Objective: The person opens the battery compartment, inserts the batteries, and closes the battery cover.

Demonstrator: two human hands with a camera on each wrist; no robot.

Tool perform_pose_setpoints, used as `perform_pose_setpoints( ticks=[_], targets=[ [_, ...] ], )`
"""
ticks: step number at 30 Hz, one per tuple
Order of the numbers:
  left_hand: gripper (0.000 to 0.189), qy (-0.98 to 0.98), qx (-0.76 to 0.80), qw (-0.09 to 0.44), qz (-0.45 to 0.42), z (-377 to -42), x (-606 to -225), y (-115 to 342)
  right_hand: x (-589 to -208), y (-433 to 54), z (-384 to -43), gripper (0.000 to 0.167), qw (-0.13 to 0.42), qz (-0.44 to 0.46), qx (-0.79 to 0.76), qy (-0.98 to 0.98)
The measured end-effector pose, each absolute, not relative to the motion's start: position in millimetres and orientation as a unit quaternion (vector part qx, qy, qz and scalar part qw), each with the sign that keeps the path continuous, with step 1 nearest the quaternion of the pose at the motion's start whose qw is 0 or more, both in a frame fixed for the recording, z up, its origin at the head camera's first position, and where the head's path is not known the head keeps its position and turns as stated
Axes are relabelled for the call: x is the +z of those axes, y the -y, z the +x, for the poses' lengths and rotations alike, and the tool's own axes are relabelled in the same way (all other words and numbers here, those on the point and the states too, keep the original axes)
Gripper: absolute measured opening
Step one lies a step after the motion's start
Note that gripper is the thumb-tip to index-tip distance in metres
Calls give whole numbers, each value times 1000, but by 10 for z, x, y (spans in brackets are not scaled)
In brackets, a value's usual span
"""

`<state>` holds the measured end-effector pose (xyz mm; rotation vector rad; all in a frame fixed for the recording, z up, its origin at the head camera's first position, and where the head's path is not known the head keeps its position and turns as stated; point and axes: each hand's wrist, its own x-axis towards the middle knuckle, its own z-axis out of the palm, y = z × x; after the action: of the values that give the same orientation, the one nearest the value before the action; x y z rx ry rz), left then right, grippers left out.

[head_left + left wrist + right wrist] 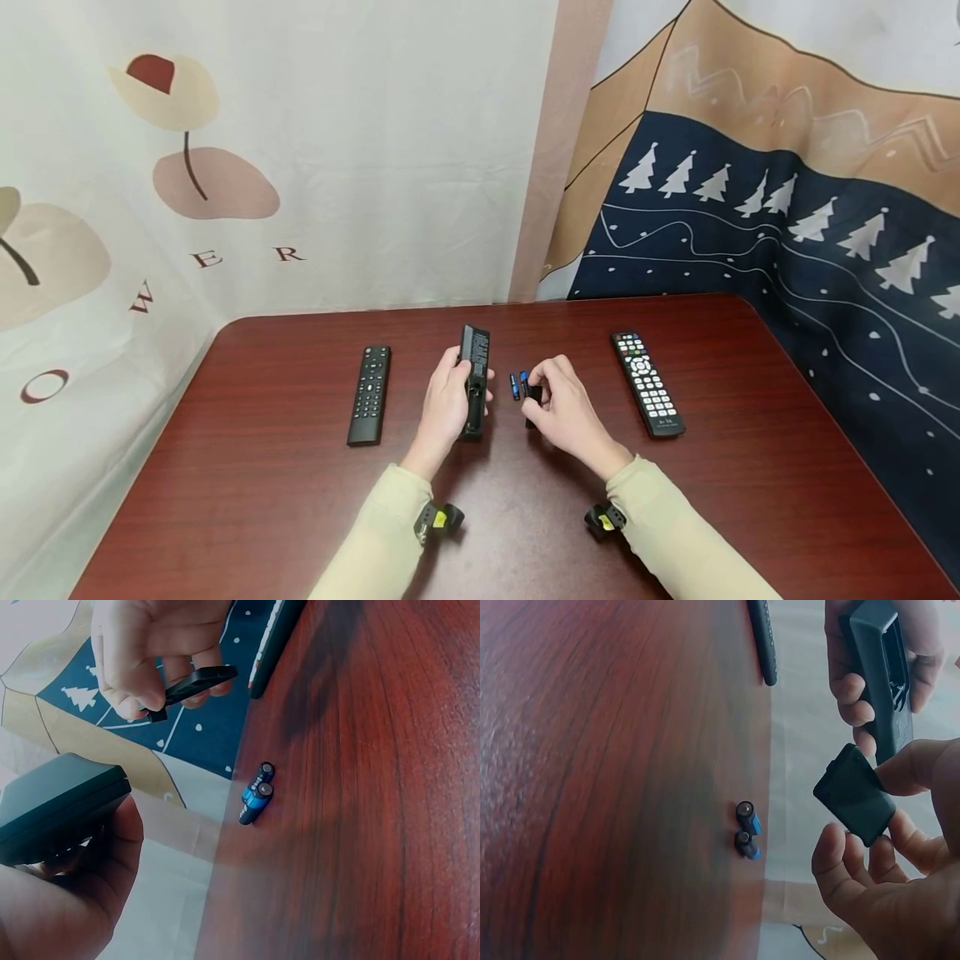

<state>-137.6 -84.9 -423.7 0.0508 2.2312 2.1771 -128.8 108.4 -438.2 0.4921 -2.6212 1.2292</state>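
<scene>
My left hand [447, 398] grips a black remote control [477, 358] by its sides, back face up. In the right wrist view, the open battery compartment [895, 664] of that remote shows, with metal contacts inside. My right hand [564, 410] pinches a small black battery cover [855, 795] between thumb and fingers, off the table and apart from the remote. Two blue-and-black batteries [257, 793] lie side by side on the table between the hands, just left of the right fingertips in the head view.
A slim black remote [369, 396] lies on the left of the dark red table [262, 467]. Another black remote with white buttons [648, 385] lies to the right. Printed curtains [390, 167] hang behind the table, and dark tree-patterned cloth [750, 217] at the right.
</scene>
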Motion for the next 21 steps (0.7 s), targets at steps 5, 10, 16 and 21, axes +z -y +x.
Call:
perform_pose_setpoints(
  ticks=[5, 10, 16, 21],
  targets=[
    [37, -715, 699, 12, 10, -1388, -4252, 837, -4411, -1124, -1306, 21, 106, 165, 401, 895],
    [37, -715, 699, 12, 7, -1382, -4254, 833, -4444, -1170, -1323, 22, 113, 161, 383, 902],
    [38, -711, 703, 14, 8, -1365, -4240, 823, -4483, -1241, -1342, 22, 111, 150, 373, 909],
    [38, -713, 701, 15, 4, -1362, -4250, 839, -4504, -1267, -1355, 22, 106, 147, 362, 915]
  ],
)
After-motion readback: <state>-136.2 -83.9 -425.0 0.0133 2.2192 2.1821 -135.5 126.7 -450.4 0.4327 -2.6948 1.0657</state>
